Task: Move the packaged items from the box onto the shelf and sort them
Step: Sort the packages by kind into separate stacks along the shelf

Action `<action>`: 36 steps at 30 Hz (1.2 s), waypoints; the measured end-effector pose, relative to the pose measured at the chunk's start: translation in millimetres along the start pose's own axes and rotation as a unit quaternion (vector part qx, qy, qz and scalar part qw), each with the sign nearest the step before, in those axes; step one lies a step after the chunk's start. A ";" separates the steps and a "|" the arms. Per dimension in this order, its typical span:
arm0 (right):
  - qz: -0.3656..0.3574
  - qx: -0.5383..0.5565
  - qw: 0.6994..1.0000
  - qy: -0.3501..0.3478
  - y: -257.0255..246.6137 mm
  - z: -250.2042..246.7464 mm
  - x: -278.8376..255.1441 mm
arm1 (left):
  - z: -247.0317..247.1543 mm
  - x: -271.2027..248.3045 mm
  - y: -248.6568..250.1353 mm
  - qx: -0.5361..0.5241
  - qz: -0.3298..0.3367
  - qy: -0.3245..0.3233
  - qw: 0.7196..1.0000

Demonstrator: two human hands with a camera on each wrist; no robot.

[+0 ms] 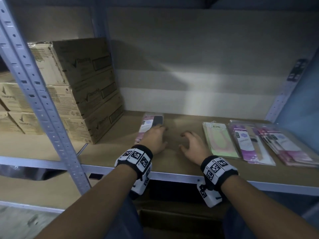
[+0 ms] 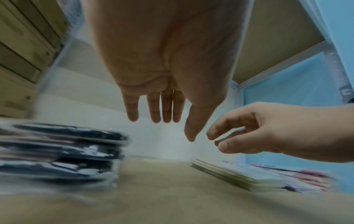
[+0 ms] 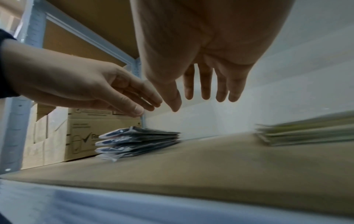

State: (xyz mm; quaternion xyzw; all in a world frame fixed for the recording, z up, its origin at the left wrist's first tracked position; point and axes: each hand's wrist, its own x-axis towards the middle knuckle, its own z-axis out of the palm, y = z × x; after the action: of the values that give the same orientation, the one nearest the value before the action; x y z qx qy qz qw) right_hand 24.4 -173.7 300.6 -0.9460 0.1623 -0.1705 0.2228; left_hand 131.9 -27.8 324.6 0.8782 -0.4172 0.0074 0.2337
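Note:
A stack of flat packets (image 1: 152, 122) with a pink and black top lies at the middle left of the brown shelf board (image 1: 174, 163). My left hand (image 1: 155, 135) hovers just over its near end, fingers straight, holding nothing. The right wrist view shows the left hand (image 3: 86, 87) apart from the stack (image 3: 138, 141). My right hand (image 1: 191, 144) hangs empty over bare board to the right, fingers loosely spread. Further right lie green packets (image 1: 219, 138), purple packets (image 1: 250, 142) and pink packets (image 1: 290, 145).
Stacked cardboard cartons (image 1: 82, 90) fill the shelf's left side behind a grey upright post (image 1: 44, 107). A blue wall (image 1: 303, 100) closes the right end. Below the shelf edge, between my arms, sits a dim cardboard box (image 1: 172, 214).

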 end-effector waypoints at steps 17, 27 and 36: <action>0.125 -0.012 0.991 0.041 124.1 -62.6 -58.8 | 100.9 33.1 125.4 -0.087 0.046 -0.115 0.988; 0.131 -0.016 0.991 0.027 131.9 -54.3 -52.9 | 122.6 43.3 129.1 -0.085 0.041 -0.095 0.991; 0.138 -0.016 0.990 0.009 135.6 -58.8 -43.2 | 127.2 42.6 131.9 -0.106 0.028 -0.067 0.992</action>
State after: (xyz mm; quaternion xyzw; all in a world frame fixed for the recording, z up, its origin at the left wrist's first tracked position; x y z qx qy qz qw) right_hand -68.5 -293.6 274.6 -0.9164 0.2962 -0.1442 0.2271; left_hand 39.4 -183.5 273.5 0.8351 -0.4545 -0.0894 0.2966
